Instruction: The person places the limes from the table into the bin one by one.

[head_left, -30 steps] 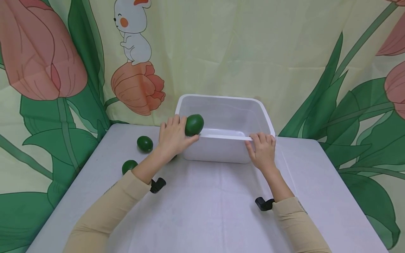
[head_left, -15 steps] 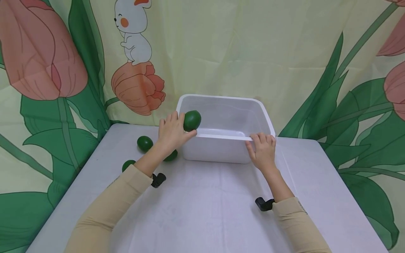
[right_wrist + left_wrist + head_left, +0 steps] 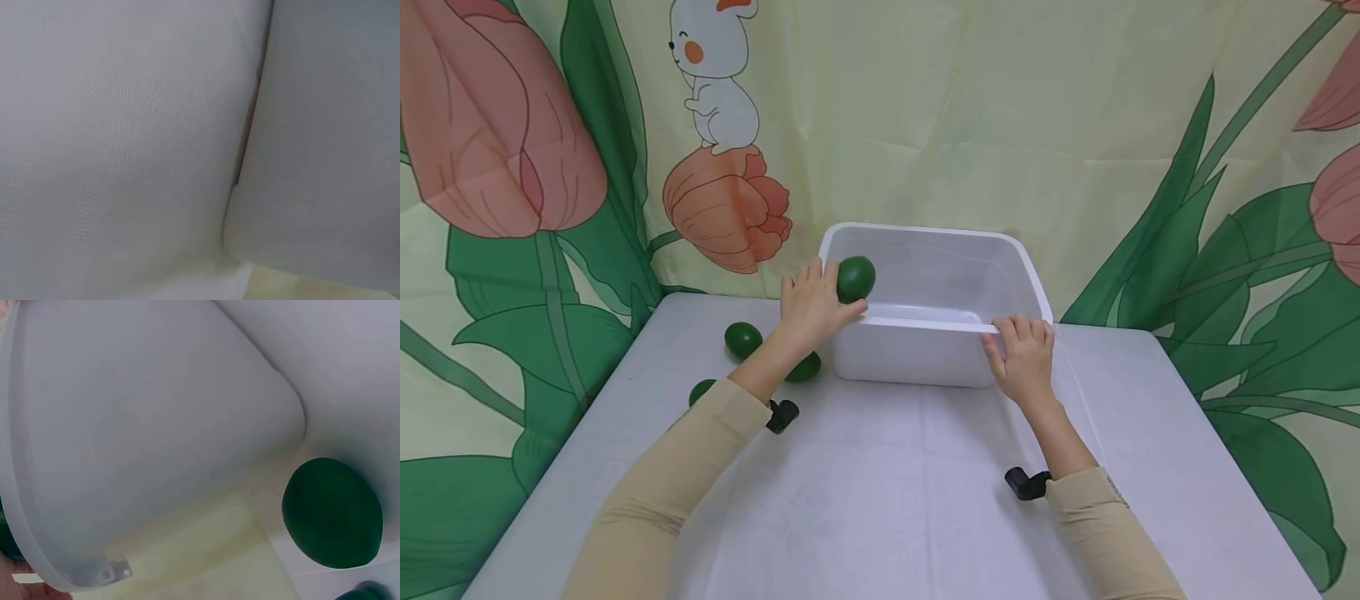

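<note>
My left hand (image 3: 811,308) holds a dark green, smooth avocado (image 3: 856,280) over the front left corner of a white plastic bin (image 3: 910,357). Thumb and fingers sit around its left side, above the rim. The left wrist view catches only bits of that hand's fingers (image 3: 40,590) past the bin wall (image 3: 137,412), and a sliver of the held avocado (image 3: 7,540). At the bin's front right corner, my right hand (image 3: 1024,358) grips the rim, fingers over the edge and thumb outside. That hand is hidden in the right wrist view, where the bin wall (image 3: 312,137) fills the right side.
Left of the bin, an avocado (image 3: 743,341) lies on the white-covered table (image 3: 880,500). Another avocado (image 3: 805,368) is close by the bin's left corner, and a third avocado (image 3: 702,390) is partly behind the left sleeve. A tulip-print cloth (image 3: 925,125) hangs behind.
The left hand and its avocado have shifted slightly left and farther back. An avocado near the bin's corner, mostly hidden earlier, now shows beside the left forearm. The right hand stays put.
</note>
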`<state>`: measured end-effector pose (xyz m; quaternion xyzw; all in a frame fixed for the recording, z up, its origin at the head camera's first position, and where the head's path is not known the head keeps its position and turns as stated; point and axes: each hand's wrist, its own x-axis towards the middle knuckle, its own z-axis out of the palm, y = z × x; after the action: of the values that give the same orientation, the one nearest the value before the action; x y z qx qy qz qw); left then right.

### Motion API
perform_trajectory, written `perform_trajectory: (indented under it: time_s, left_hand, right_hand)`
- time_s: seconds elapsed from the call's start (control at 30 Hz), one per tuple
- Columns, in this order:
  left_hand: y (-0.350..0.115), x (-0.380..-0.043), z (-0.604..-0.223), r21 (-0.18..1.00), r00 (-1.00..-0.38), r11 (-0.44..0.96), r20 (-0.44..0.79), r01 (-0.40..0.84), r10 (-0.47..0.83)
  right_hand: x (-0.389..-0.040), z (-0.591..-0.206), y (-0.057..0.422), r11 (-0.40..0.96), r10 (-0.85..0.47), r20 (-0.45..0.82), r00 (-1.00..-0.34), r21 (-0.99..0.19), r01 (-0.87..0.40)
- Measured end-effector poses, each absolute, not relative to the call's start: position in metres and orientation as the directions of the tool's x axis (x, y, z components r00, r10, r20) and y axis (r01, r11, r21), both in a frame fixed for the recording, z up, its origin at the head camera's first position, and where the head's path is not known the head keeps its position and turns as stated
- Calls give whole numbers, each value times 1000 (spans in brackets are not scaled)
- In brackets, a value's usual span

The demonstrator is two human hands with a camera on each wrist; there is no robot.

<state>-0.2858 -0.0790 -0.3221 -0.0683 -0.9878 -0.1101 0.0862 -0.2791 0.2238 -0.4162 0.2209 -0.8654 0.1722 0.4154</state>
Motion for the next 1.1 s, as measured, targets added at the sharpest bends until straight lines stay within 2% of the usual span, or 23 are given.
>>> perform_trajectory:
  time_s: [0.97, 1.1]
  left_hand:
    - [-61, -304, -322, 111, -982, 983, 136, 143, 128]
    - [-58, -304, -321, 128, -984, 981, 124, 143, 127]
  right_hand:
    - [-281, -418, 224, 844, -234, 800, -553, -116, -525]
    - [-281, -418, 224, 845, -236, 795, -559, -117, -523]
